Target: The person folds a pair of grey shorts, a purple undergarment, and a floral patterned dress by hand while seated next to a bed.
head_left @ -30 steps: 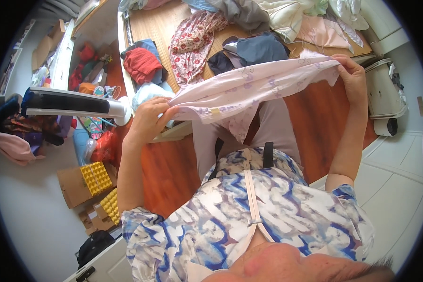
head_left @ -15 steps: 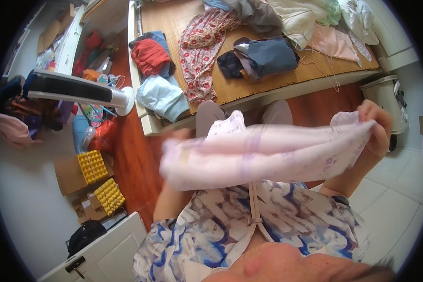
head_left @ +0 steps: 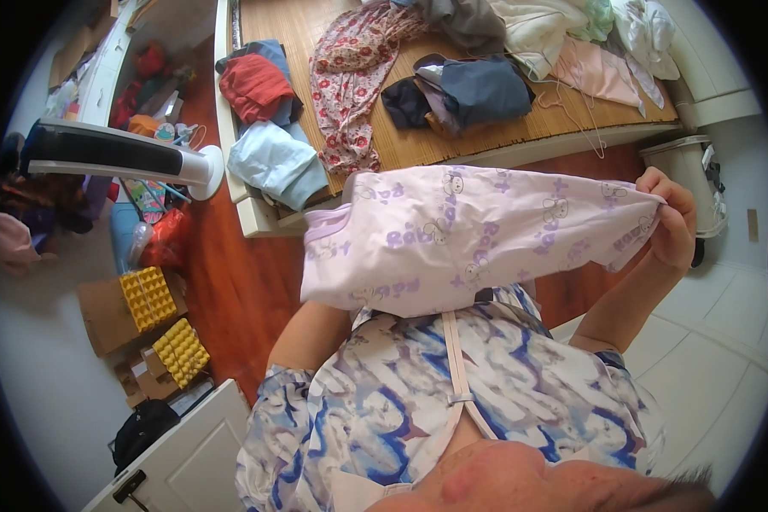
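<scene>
Pale lilac garment point(head_left: 486, 239) drawn out sideways, left hand out of sight

Scanning left to right from my remote seat, I pass the tower fan point(head_left: 115, 158), then a light-blue folded cloth point(head_left: 277, 166) at the near left corner of the wooden platform point(head_left: 410, 149). The left forearm point(head_left: 311, 328) goes up behind the garment's left end; fabric covers the hand, so I can't tell whether it is spread, closed or pinching. The garment hangs in front of the patterned top point(head_left: 341, 392), its upper edge overlapping the platform's near side in my view. At the far end, the right hand point(head_left: 672, 218) has thumb and fingers pressed together, pinching the narrowed tip.

I judge the step in hand to be holding the piece out lengthwise. The next move, I'd say, calls for a sure hold at the hidden end and even tension across the cloth.

The left end is broad, with a darker purple band; purple lettering, crosses and small animal faces scatter rightward over soft creases, and the cloth tapers toward the pinch.
</scene>
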A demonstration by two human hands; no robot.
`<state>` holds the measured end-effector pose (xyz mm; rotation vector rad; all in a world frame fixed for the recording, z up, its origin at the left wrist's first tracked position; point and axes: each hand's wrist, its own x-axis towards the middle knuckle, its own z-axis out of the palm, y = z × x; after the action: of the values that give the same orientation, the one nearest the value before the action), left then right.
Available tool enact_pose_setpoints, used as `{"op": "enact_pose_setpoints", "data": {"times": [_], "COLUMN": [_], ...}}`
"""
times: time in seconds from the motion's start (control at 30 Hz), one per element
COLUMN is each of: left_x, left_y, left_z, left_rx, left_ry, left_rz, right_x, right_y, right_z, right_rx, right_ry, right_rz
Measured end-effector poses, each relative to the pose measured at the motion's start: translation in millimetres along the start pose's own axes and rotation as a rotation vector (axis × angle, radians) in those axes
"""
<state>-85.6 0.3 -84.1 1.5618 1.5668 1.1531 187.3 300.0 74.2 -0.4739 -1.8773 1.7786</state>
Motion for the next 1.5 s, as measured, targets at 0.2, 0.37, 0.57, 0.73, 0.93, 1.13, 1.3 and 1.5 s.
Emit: {"op": "enact_pose_setpoints", "data": {"times": [0.2,0.37,0.57,0.73,0.93,1.13,1.3,1.5], "left_x": [-9,-9,9,25,36,0,-41,-47], "left_y": [30,52,51,55,76,115,117,99], "left_z": [-3,10,17,14,7,1,-18,-19], "left_rx": [-0.278,-0.345,-0.407,-0.451,-0.501,-0.519,-0.416,-0.03], "left_ry": [-0.159,-0.247,-0.357,-0.498,-0.768,-0.751,-0.425,0.251], "left_rz": [0.033,0.094,0.123,0.133,0.157,0.137,-0.024,0.324], "right_x": [-8,-5,10,38,62,5,-5,-8], "right_y": [-1,-8,2,47,108,101,91,72], "right_z": [-12,-6,16,53,164,252,250,243], "right_rx": [0.024,-0.248,-0.553,-0.732,-0.317,0.198,0.218,0.093], "right_ry": [-0.076,-0.107,-0.151,0.039,0.014,-0.923,-0.975,-0.994], "right_rz": [-0.297,-0.182,0.089,-0.18,-0.225,0.012,0.026,0.04]}}
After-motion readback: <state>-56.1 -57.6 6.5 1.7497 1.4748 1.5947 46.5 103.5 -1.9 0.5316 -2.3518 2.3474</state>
